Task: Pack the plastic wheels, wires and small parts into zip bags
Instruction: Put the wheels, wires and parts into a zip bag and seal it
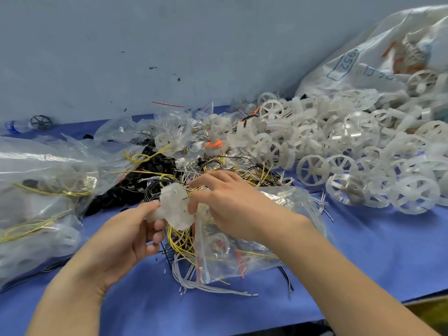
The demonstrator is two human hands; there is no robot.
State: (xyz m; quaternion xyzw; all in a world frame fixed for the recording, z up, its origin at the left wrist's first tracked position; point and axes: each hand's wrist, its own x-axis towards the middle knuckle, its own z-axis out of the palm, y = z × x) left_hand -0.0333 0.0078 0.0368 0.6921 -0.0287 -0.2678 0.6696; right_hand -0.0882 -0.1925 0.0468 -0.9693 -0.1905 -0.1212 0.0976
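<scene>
My left hand [128,234] grips a translucent white plastic wheel [175,206] at table centre, thumb on its left side. My right hand [230,204] pinches the open mouth of a clear zip bag [244,253] right beside the wheel. The bag lies on the blue table and holds a wheel, yellow wires and small parts. Under both hands spreads a tangle of yellow, grey and black wires [184,241]. A big heap of white spoked wheels [339,144] covers the right half of the table.
Filled clear bags [41,190] lie stacked at the left. A pile of black small parts [145,175] sits behind the wires. A large printed plastic sack [378,57] leans at the back right. Empty zip bags [174,122] lie by the grey wall. The blue table [363,258] ends near me.
</scene>
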